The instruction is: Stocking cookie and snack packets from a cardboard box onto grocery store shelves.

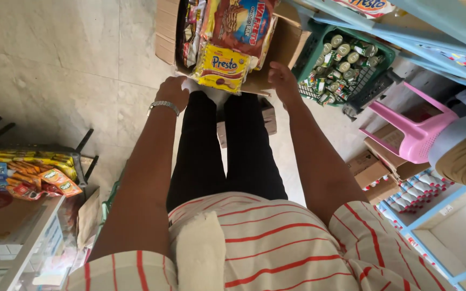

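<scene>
While my left hand (172, 91) and right hand (282, 80) clamp the near edge of the cardboard box (286, 40) of biscuit packs (223, 66) on the floor, I'd lift evenly, keeping it level.

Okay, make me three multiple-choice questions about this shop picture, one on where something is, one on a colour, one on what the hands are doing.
1. Where is the green crate of small bottles?
A. right of the cardboard box
B. left of it
C. on the person's lap

2. What colour is the plastic stool?
A. blue
B. pink
C. yellow

3. What are the left hand and right hand doing?
A. resting on the knees
B. both at the box's near edge
C. holding bottles

Answers: A, the crate sits to the box's right; B, the stool is pink; C is out and B is right, each hand is at one near corner of the box.
</scene>
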